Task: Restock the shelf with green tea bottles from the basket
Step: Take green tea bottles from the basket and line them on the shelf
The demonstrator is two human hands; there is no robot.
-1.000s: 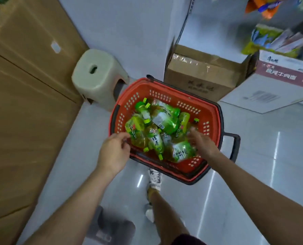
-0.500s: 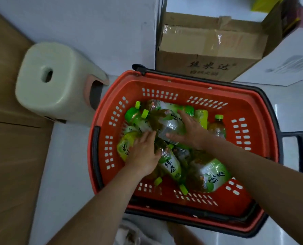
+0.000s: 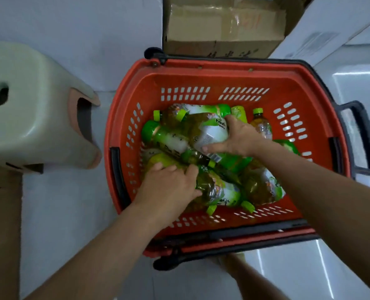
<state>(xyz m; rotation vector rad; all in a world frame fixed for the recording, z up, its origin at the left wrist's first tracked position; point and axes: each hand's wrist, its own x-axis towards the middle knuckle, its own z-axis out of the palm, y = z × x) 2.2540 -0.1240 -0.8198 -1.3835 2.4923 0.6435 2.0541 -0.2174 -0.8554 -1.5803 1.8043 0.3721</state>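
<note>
Though flatter earlier, hands (image 3: 169, 187) (image 3: 238, 137) now apparently gripping bottles (image 3: 210, 131).

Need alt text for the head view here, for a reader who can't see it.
Two bare hands reach into a red basket of green tea bottles on the floor: the right hand grips a top bottle, the left hand grips a front bottle. A pale stool stands left of it, a cardboard box behind.
</note>
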